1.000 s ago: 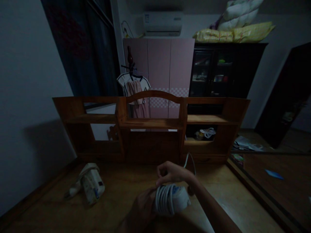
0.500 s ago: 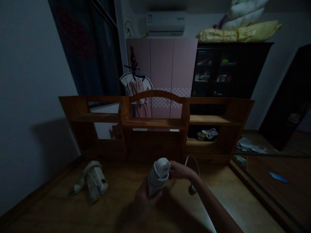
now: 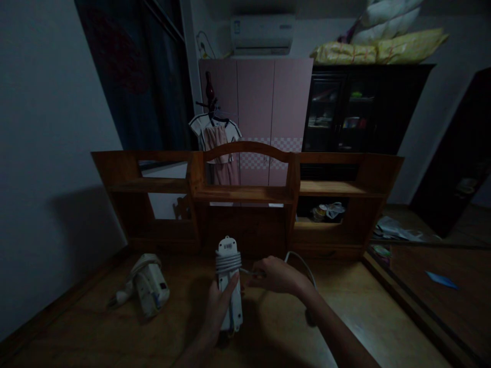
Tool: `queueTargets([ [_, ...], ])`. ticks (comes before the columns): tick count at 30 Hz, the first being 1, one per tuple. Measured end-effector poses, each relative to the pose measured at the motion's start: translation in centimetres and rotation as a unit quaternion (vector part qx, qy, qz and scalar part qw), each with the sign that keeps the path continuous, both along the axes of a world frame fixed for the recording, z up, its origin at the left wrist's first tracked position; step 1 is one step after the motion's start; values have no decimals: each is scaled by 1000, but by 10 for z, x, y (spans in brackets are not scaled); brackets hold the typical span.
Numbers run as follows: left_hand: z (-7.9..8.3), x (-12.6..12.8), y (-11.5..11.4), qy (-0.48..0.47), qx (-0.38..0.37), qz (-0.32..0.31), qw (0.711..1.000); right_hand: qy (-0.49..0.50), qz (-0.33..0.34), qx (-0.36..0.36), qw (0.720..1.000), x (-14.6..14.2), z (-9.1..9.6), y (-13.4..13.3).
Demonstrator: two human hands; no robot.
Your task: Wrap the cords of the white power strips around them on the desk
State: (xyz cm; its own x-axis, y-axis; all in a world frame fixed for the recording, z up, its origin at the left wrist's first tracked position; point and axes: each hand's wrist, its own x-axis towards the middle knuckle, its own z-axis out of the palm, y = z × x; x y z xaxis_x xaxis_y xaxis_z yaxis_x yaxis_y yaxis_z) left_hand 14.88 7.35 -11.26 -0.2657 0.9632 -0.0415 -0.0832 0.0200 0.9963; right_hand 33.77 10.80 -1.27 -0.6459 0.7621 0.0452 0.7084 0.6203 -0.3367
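My left hand [image 3: 221, 301] is closed round a white power strip [image 3: 231, 306], held upright with its screwed back towards me. Several turns of grey cord [image 3: 227, 262] lie around its upper part. To the right, my right hand [image 3: 274, 276] is closed on the cord, which runs taut from the strip to its fingers. Beyond that hand the cord loops out and down to a dark plug end [image 3: 310, 318], partly hidden by my right forearm. A second off-white power strip [image 3: 149, 286], wrapped in its own cord, lies on the wooden surface to the left.
A wooden shelf unit [image 3: 245, 194] stands along the far edge of the wooden surface [image 3: 184, 332]. A roll and a plastic bag [image 3: 334, 210] sit in its right compartment. The left wall [image 3: 57, 168] borders the surface; a raised wooden edge [image 3: 406, 306] runs along the right.
The power strip has swung from end-on to showing its back, moving left. My right hand has drawn away to the right of it, with cord stretched between. The second strip has not moved.
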Motion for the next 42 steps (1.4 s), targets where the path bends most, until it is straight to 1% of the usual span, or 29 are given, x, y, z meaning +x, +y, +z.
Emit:
queueTargets([
  [5,8,5,-5,14,7,16,1000,-20,-1,5,1000,0,5,-2],
  [9,11,7,-9,28,24,-6,999,-34,-16,16,999,2,8,-4],
  [13,9,7,-9,55,17,-3,998,-42,-28,30,998,3,11,-7],
  [19,9,9,-9,34,19,-19,999,-75,-44,41,995,0,7,-7],
  [23,9,10,-8,37,4,-11,999,-93,-42,35,994,-1,7,-7],
  [30,4,9,-6,45,7,-24,999,-108,-56,13,992,-2,10,-9],
  [32,3,9,-6,46,15,-29,998,-106,-54,24,993,-2,10,-11],
  [35,4,10,-7,50,29,-35,998,-117,-62,58,989,-2,11,-15],
  [39,9,11,-10,63,56,-32,996,-136,-69,79,985,-4,10,-20],
  [42,13,12,-13,82,55,-33,995,-133,-70,97,984,-7,12,-24],
])
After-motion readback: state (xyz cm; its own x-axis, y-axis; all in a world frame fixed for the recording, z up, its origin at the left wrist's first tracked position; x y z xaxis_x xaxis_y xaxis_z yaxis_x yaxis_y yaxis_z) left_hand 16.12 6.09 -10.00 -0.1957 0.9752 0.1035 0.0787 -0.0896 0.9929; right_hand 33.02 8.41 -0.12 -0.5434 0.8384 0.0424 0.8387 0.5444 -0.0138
